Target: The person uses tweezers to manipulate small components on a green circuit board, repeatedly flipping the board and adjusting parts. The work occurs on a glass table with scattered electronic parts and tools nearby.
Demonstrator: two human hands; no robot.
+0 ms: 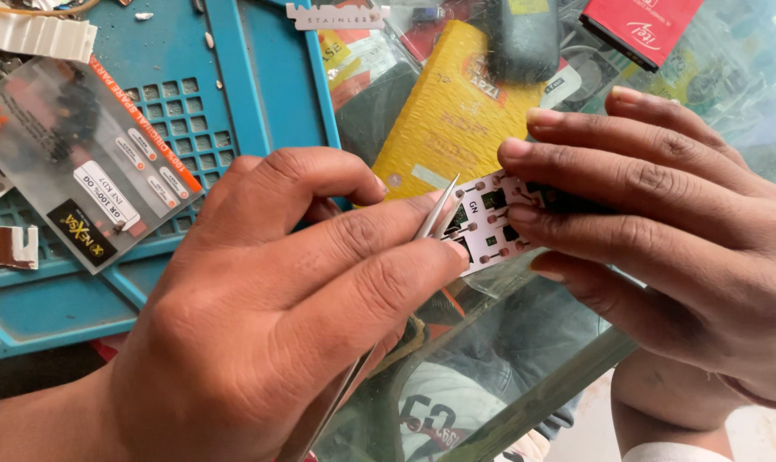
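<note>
White card (489,224) half hidden under right hand (662,248) fingers.

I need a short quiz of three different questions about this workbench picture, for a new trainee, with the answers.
1. True or false: the left hand holds metal tweezers.
2. What does the right hand steady against the glass table top?
A. a red box
B. a small white card of parts
C. a screwdriver
3. Fill in: the clear plastic spare-part bag lies on a ____ work mat.

Key
1. True; the tips point at the card.
2. B
3. blue
</note>
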